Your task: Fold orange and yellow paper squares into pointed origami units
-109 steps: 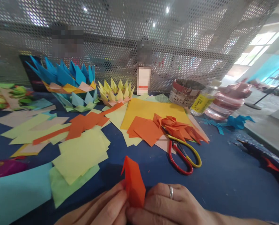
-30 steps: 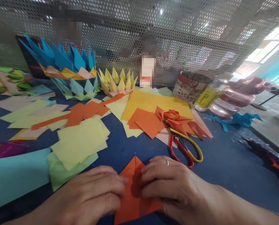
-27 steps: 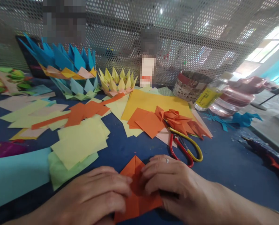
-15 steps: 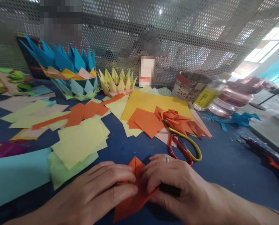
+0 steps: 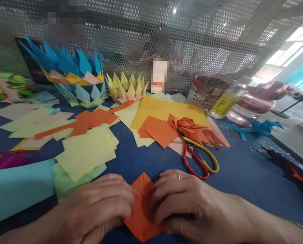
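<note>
A partly folded sheet of orange paper (image 5: 142, 217) lies before me on the blue tabletop, its pointed tip facing away. My left hand (image 5: 104, 200) grips its left edge with curled fingers, the thumb mostly hidden below. On the opposite side my right hand (image 5: 182, 200), with a ring on one finger, presses the right edge between fingers and thumb. A fold line runs down from the tip. Just beyond the right hand rest scissors (image 5: 196, 157) with red and yellow handles, their blades partly over orange paper pieces (image 5: 163, 132).
Folded paper crowns, one blue (image 5: 67, 62) and one yellow (image 5: 126, 86), stand at the back. Pale yellow sheets (image 5: 86, 152) and a light blue sheet (image 5: 19, 189) lie left. A glue gun (image 5: 283, 161), a bottle (image 5: 226, 101) and a woven basket (image 5: 204, 89) are right.
My left fingers have drawn back leftward from the middle of the orange paper to its left edge. The paper now shows as a flatter diamond, with more of its surface visible.
</note>
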{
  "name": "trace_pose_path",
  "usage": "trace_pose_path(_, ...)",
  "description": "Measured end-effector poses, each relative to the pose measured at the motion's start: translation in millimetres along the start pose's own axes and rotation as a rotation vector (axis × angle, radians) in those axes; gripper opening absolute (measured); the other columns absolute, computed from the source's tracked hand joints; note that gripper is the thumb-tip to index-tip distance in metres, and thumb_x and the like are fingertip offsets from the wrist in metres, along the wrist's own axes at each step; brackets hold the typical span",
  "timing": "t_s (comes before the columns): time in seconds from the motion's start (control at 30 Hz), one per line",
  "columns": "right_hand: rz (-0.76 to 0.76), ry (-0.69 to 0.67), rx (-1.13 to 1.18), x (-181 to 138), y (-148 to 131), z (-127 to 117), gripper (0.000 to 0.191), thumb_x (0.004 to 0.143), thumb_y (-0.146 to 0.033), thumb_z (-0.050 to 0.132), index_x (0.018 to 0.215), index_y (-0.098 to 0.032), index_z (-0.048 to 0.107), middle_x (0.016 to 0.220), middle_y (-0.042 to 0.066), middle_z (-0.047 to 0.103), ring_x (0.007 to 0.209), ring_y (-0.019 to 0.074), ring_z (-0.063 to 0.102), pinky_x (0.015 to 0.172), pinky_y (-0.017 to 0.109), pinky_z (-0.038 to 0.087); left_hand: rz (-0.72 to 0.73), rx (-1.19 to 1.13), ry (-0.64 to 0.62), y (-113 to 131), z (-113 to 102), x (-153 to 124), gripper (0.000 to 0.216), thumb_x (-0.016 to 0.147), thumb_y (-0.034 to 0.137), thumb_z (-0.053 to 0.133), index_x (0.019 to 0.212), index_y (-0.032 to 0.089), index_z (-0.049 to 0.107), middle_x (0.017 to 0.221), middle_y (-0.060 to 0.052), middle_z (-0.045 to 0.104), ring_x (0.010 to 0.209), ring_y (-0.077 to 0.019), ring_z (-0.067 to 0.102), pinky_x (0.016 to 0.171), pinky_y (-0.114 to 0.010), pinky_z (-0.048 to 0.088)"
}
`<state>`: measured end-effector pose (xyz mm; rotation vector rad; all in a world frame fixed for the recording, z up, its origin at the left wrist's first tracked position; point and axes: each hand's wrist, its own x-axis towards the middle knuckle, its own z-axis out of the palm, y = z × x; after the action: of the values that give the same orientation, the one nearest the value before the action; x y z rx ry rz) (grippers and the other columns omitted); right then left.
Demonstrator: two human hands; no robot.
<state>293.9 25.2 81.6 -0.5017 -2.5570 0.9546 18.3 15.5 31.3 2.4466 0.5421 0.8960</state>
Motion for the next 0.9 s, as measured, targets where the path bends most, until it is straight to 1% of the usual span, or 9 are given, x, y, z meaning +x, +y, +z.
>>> trace_pose_path(0.1,-0.024,-0.004,0.026,-0.1,3.4,-0.3,0.007,0.101,-0.013,0.070,0.099,-0.010,0.077,0.105,0.010,0.077,0.112,0.0187,0.072,0.110,0.032,0.051,-0.052,-0.057,-0.040,-1.0,-0.7,-0.7,0.026,0.100,0.002,0.047,0.108,0.025,0.058,0.097,0.001,0.074,0.094,-0.0144,0.073,0.095,-0.027,0.057)
trace_pose_path(0.17,-0.024,-0.007,0.039,0.1,5.0,-0.3,0.009,0.101,-0.014,0.070,0.098,-0.010,0.078,0.106,0.010,0.078,0.110,0.0181,0.072,0.109,0.032,0.051,-0.050,-0.072,-0.073,-0.2,-1.6,0.5,0.023,0.102,0.006,0.051,0.110,0.025,0.060,0.098,0.000,0.073,0.096,-0.0143,0.071,0.093,-0.026,0.056)
trace_pose_path(0.27,-0.025,0.011,0.040,0.7,5.9,0.8,0.015,0.102,-0.013,0.068,0.093,-0.010,0.079,0.105,0.010,0.078,0.109,0.0177,0.072,0.108,0.031,0.051,-0.016,-0.027,-0.107,2.6,-2.1,3.1,0.034,0.100,0.001,0.045,0.115,0.026,0.062,0.098,-0.001,0.070,0.091,-0.0148,0.067,0.084,-0.029,0.053)
trace_pose_path(0.33,-0.018,0.040,0.031,1.2,5.4,2.6,0.017,0.103,-0.015,0.068,0.092,-0.010,0.079,0.104,0.010,0.078,0.109,0.0175,0.072,0.108,0.031,0.052,-0.008,0.011,-0.102,3.8,-1.9,4.2,0.038,0.097,0.000,0.041,0.113,0.026,0.064,0.097,-0.002,0.069,0.088,-0.0154,0.066,0.080,-0.030,0.051)
trace_pose_path(0.37,0.002,0.057,0.033,1.5,4.9,3.7,0.017,0.104,-0.017,0.067,0.093,-0.011,0.079,0.104,0.010,0.078,0.109,0.0170,0.072,0.107,0.030,0.052,-0.014,0.012,-0.100,3.8,-1.7,4.5,0.036,0.098,0.002,0.042,0.110,0.027,0.065,0.097,-0.001,0.068,0.087,-0.0156,0.066,0.079,-0.030,0.051)
trace_pose_path(0.47,0.076,0.094,0.072,2.8,2.7,7.6,0.018,0.106,-0.022,0.066,0.096,-0.013,0.079,0.102,0.008,0.079,0.106,0.0153,0.072,0.103,0.030,0.055,-0.041,-0.035,-0.094,2.1,-1.6,4.5,0.019,0.107,0.017,0.051,0.107,0.027,0.068,0.096,-0.001,0.070,0.090,-0.0152,0.067,0.081,-0.028,0.052)
trace_pose_path(0.57,0.111,0.125,0.093,4.9,0.6,12.0,0.019,0.107,-0.023,0.065,0.095,-0.015,0.079,0.095,0.006,0.078,0.100,0.0148,0.072,0.098,0.030,0.056,-0.077,-0.070,-0.096,0.0,-1.5,3.9,0.016,0.110,0.025,0.054,0.107,0.028,0.070,0.098,0.000,0.071,0.093,-0.0143,0.068,0.080,-0.026,0.053)
trace_pose_path(0.73,0.169,0.177,0.041,7.2,-1.5,20.1,0.019,0.105,-0.024,0.067,0.090,-0.015,0.076,0.092,0.004,0.077,0.093,0.0146,0.071,0.093,0.031,0.055,-0.129,-0.117,-0.080,0.8,2.1,3.1,0.015,0.109,0.027,0.058,0.103,0.031,0.071,0.096,0.002,0.070,0.094,-0.0132,0.068,0.081,-0.023,0.054)
trace_pose_path(0.9,0.153,0.227,-0.007,8.4,-1.9,25.9,0.013,0.100,-0.019,0.072,0.088,-0.015,0.072,0.092,0.004,0.075,0.091,0.0150,0.069,0.090,0.030,0.053,-0.146,-0.048,-0.033,3.6,5.9,4.9,0.014,0.105,0.020,0.059,0.092,0.025,0.062,0.095,0.001,0.067,0.094,-0.0123,0.066,0.080,-0.019,0.055)
